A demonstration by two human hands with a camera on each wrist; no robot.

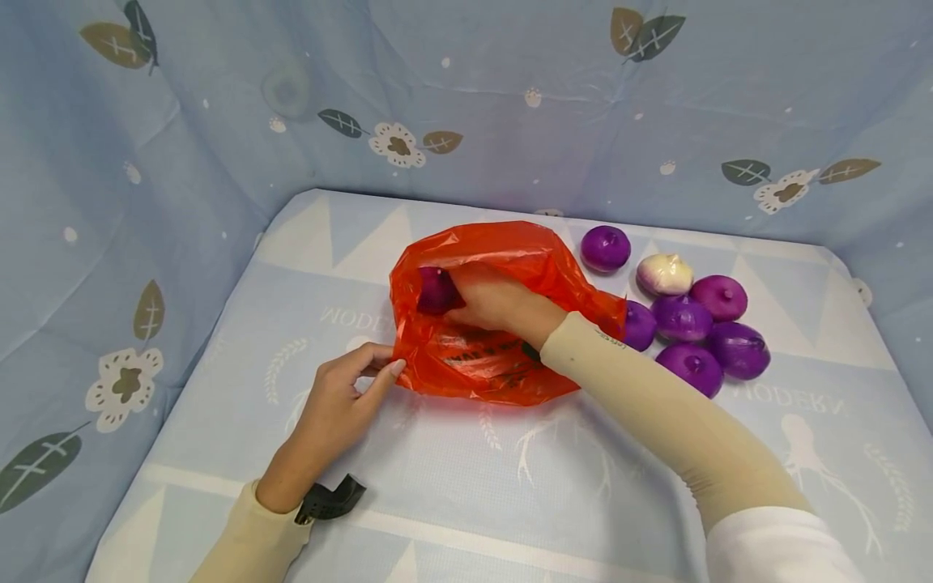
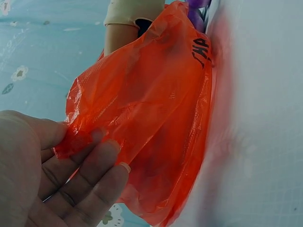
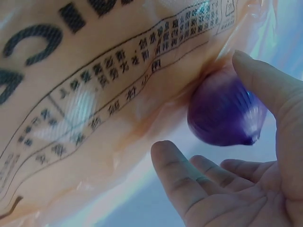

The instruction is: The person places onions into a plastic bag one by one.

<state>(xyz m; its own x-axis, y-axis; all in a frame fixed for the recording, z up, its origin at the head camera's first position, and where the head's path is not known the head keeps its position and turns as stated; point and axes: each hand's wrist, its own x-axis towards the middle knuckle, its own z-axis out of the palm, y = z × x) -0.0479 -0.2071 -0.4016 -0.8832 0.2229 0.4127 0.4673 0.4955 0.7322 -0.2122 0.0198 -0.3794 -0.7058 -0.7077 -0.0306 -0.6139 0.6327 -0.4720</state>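
Left hand: at the near left edge of the bag, thumb and fingers pinching a fold of its rim; the thumb lies on one side of the film, and fingertips show through it.
Right hand: inside the bag's mouth, thumb and fingers parted well wide, reaching around one onion.
Grip on that onion: the thumb is close to it and a gap shows below it to the other fingers; whether the thumb touches is hard to tell in the dim, hazy right wrist view.
Onion in bag: purple, at the left inside the mouth, its pointed tip showing.
Bag: thin red plastic with dark print, lying on the desk, mouth spread around the right hand.
Other onions: seven on the desk right of the bag; a pale onion and five purple ones in a cluster, and a lone purple onion near the back edge.
Sleeves: beige, the right one crossing the bag's right side.
Left wrist: black strap.
Backdrop: blue cloth with leaves and flowers.
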